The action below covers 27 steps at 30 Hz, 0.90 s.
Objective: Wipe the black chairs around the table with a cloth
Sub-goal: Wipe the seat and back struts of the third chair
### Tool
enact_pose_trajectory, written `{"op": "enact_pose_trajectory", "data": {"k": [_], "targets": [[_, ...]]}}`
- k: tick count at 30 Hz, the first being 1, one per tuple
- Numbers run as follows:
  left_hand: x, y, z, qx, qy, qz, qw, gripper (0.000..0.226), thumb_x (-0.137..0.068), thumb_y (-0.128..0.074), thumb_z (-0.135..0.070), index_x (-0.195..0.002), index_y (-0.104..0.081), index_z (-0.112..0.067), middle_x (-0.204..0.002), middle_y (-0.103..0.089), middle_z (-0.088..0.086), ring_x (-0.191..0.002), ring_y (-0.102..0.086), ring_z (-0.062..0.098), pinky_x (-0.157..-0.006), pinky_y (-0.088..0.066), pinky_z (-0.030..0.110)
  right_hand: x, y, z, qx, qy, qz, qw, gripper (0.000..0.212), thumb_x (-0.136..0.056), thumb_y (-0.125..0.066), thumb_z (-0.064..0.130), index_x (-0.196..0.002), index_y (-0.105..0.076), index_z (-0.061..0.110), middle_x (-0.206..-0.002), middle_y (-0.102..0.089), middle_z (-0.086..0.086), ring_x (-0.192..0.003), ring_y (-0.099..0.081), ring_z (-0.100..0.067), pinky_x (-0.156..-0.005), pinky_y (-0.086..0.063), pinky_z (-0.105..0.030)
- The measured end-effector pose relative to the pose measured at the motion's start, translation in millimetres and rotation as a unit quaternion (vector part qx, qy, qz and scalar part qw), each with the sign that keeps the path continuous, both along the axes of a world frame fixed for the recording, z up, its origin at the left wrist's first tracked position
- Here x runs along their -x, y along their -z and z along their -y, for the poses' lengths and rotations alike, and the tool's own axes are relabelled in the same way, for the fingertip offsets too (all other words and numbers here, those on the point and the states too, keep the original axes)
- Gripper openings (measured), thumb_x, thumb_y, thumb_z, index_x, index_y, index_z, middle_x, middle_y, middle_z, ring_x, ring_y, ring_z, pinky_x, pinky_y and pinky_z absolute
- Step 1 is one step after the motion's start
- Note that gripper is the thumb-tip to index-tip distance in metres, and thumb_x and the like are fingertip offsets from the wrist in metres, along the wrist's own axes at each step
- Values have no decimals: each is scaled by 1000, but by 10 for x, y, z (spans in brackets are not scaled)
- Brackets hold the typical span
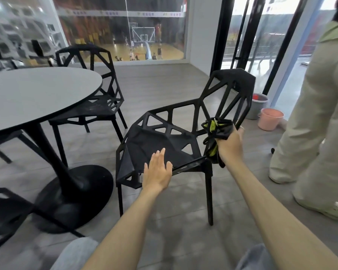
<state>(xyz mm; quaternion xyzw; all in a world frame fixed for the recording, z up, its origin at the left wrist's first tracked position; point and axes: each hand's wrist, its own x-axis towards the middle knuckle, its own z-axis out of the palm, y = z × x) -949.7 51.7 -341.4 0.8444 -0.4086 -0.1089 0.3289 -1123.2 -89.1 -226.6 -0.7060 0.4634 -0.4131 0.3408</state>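
A black geometric chair (170,141) stands in front of me, turned away from the round grey table (33,94). My right hand (230,145) grips a bunched black and yellow-green cloth (217,131) against the chair's right side, where the backrest meets the seat. My left hand (158,170) hovers flat with straight fingers over the seat's front edge, holding nothing. A second black chair (98,98) sits at the far side of the table. Part of a third chair (4,213) shows at the lower left.
A person in light clothes (316,123) stands close on the right. A pink bucket (270,118) and a grey bucket (259,106) sit on the floor by the glass doors behind the chair. The table's black pedestal base (74,197) is left of the chair.
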Motion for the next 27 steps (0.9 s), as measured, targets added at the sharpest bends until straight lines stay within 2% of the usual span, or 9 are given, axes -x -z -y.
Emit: {"op": "enact_pose_trajectory", "data": {"k": [8,13,15,17,19,21,23,25,27], "targets": [[-380,-17,-257,-36,-14,2,999,62,-108,-29,-38,-166,-9,-33,-173,-14,-6,-159,-7,9,-129,-5,51,-362,105,-204,6,-33,4,999,14,-96,-66,24,-108,-61,23,-148,-31,-4,-108,-62,-37,-99,-51,-58],[-641,-71,-526,-70,-47,-19,996,62,-110,-26,-49,-166,-5,-34,-174,-14,-4,-160,-7,13,-128,-8,52,-570,214,-402,13,-88,6,996,16,-95,-67,22,-110,-63,20,-165,-14,-5,-130,-52,-43,-111,-43,-57],[-638,-134,-659,-93,-60,-42,993,64,-110,-24,-52,-166,-2,-32,-174,-11,-1,-160,-5,15,-128,-7,53,-579,206,-448,-6,-114,-1,993,17,-96,-67,21,-112,-65,24,-169,-6,-4,-137,-48,-40,-118,-37,-51],[-573,-228,-800,-107,-60,-56,991,66,-110,-26,-53,-167,-1,-30,-174,-7,2,-161,-1,17,-127,-6,53,-518,148,-506,-27,-135,23,990,21,-96,-67,13,-109,-65,29,-171,-6,-4,-145,-41,-34,-123,-29,-41],[-493,-376,-970,-104,-54,-48,992,67,-110,-32,-51,-167,-4,-30,-174,-6,2,-161,0,17,-127,-6,52,-415,83,-632,-34,-125,40,991,23,-96,-64,7,-109,-66,26,-172,-8,-3,-152,-31,-28,-123,-29,-43],[-416,-549,-1172,-83,-50,-25,995,66,-109,-39,-46,-167,-12,-29,-174,-10,2,-160,-5,18,-128,-12,51,-298,66,-857,-5,-107,40,993,19,-97,-63,11,-109,-70,24,-171,-12,0,-154,-25,-21,-121,-31,-42],[-350,-723,-1397,-59,-51,3,997,62,-108,-45,-40,-164,-25,-25,-172,-19,2,-158,-16,20,-125,-22,50,-186,68,-1121,24,-98,34,994,13,-95,-61,11,-99,-70,20,-156,-33,-2,-145,-34,-24,-114,-37,-39],[-302,-868,-1614,-41,-52,41,997,53,-106,-48,-34,-156,-42,-20,-166,-33,2,-152,-30,22,-120,-33,47,-89,68,-1355,28,-102,24,994,13,-94,-57,7,-84,-62,14,-121,-50,-2,-114,-53,-28,-92,-47,-38],[-260,-983,-1796,-29,-59,52,996,42,-105,-49,-30,-144,-55,-19,-153,-49,1,-140,-44,22,-108,-42,43,-8,35,-1556,11,-114,10,993,15,-93,-55,5,-79,-59,10,-97,-55,-2,-88,-58,-27,-70,-44,-35]]}}
